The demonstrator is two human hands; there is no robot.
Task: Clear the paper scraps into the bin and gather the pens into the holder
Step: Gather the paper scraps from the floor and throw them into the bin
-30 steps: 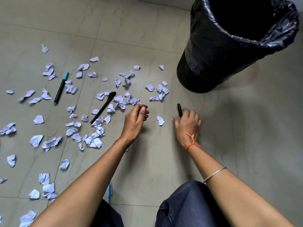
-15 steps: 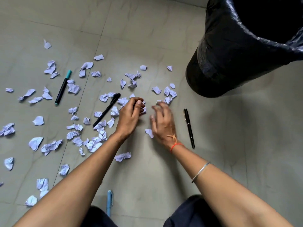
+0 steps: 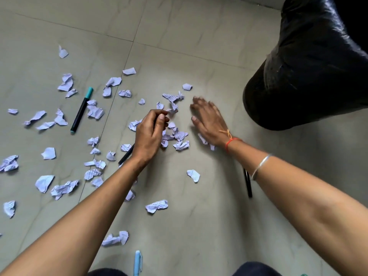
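Hands: left (image 3: 150,134) curled over paper scraps (image 3: 180,139), right (image 3: 209,121) spread flat beside bin (image 3: 310,76).

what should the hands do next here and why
Probably sweep the right hand left toward the left hand, bunching the scraps between them into one scoopable pile. The right hand lies flat and open beside them, and the bin stands close by.

Grey-green tiled floor (image 3: 199,46) w/ faint marbling, grout lines crossing at 11 o'clock. Orange thread band (image 3: 232,142) & thin silver bangle (image 3: 260,166) at 3 o'clock, bangle just nearer the viewer. Dark blue trouser knees (image 3: 256,268) at 6 o'clock, cut off by btm edge.
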